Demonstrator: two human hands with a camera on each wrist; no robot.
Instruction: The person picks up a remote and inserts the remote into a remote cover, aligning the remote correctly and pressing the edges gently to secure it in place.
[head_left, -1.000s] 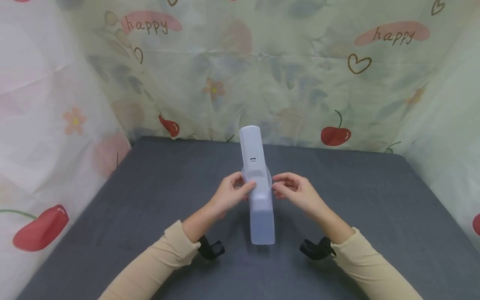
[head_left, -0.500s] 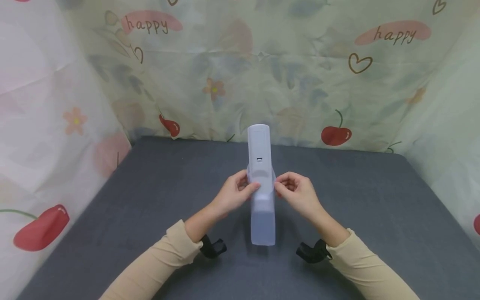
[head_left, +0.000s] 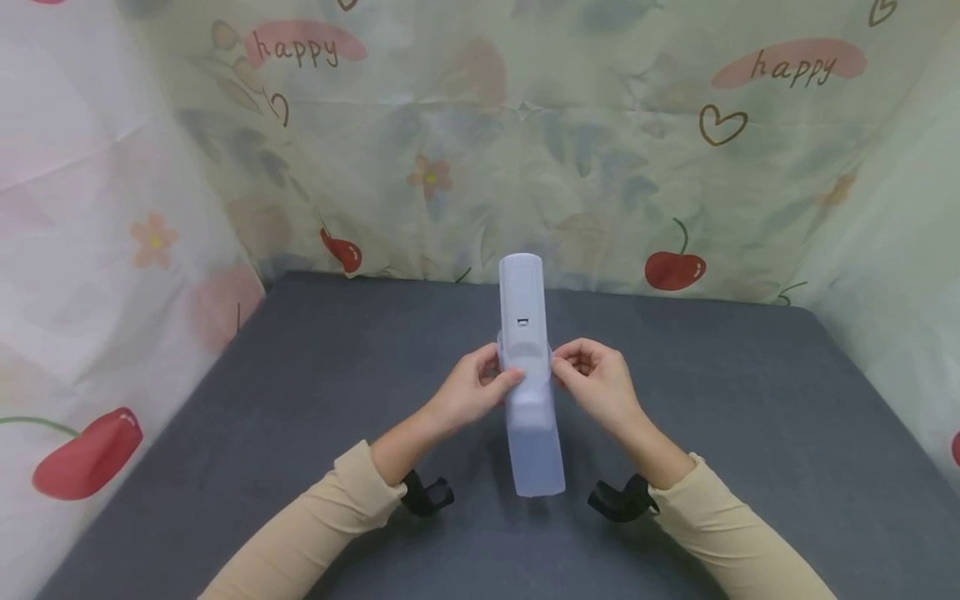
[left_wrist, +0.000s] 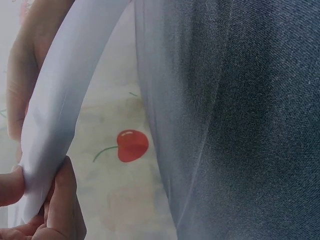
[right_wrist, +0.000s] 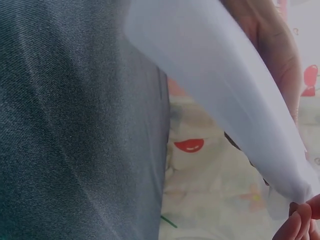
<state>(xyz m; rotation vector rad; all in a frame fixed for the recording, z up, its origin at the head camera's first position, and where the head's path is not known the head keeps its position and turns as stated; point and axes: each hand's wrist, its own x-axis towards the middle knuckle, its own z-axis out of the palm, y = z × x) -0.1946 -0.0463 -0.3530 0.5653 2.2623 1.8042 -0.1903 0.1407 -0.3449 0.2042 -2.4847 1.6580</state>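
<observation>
A long white plastic device (head_left: 525, 367) with a bluish translucent lower section (head_left: 536, 462) stands tilted above the table in the head view. Its narrow face shows a small dark slot. My left hand (head_left: 468, 390) grips its left edge, thumb on the near face, fingers behind. On the right edge, my right hand (head_left: 600, 379) has curled fingers, with thumb and index finger pinching at the side. The left wrist view shows the white casing (left_wrist: 52, 110) between left thumb (left_wrist: 11, 187) and fingers. In the right wrist view, right fingertips (right_wrist: 298, 222) meet the casing's end.
Beneath the hands lies a dark grey tabletop (head_left: 375, 333). Printed curtains (head_left: 525, 167) with cherries and hearts enclose its back and sides. A black wrist mount hangs under each forearm, close over the table.
The device has shifted right, with its lower end swinging toward the right. My right thumb and fingers have closed in from beside its edge to pinch there. The left hand keeps its grip.
</observation>
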